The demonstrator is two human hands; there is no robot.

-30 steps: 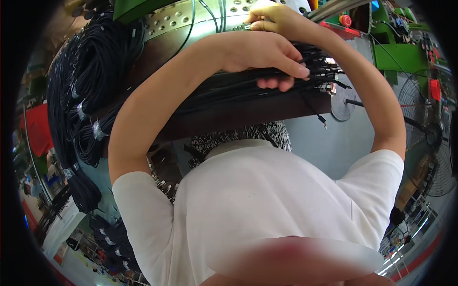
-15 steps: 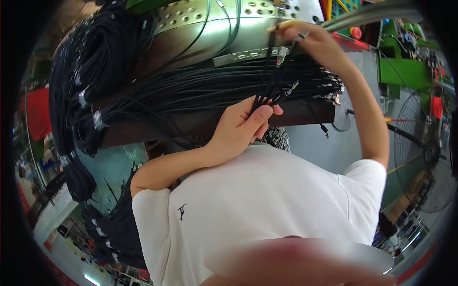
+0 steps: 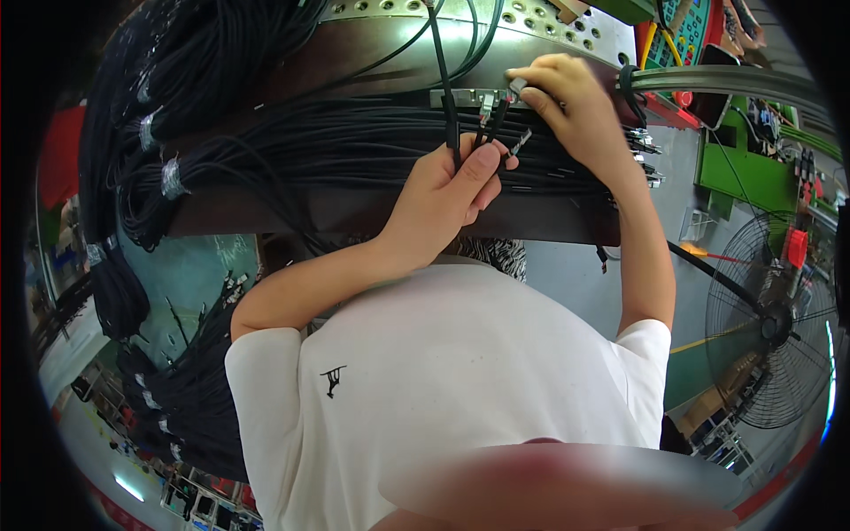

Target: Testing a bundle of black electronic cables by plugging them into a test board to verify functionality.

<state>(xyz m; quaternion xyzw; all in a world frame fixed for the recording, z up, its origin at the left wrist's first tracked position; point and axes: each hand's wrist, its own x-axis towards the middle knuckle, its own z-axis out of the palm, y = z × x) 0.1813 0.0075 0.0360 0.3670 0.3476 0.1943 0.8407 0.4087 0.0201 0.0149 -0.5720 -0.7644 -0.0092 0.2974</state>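
Observation:
My left hand (image 3: 438,199) is closed round several black cables (image 3: 449,111), whose ends stick up above the thumb. One of these cables runs up to the top edge of the view. Small silvery connectors sit on the shorter ends, one connector (image 3: 486,104) upright and another connector (image 3: 522,140) tilted to the right. Above and to the right, my right hand (image 3: 575,111) pinches a grey-silver connector (image 3: 517,87) between thumb and fingertips. That connector tops a black cable that comes from the left hand.
Beneath my hands a thick bundle of black cables (image 3: 336,146) lies across the brown table (image 3: 531,215). Coiled black cables (image 3: 221,62) are piled at left. A perforated metal plate (image 3: 372,9) stands behind, a bent metal tube (image 3: 726,80) at upper right, a fan (image 3: 772,326) at right.
My right hand has come down toward the left hand and now pinches a connector there. My left hand keeps its hold on the cables. The whole view has shifted slightly.

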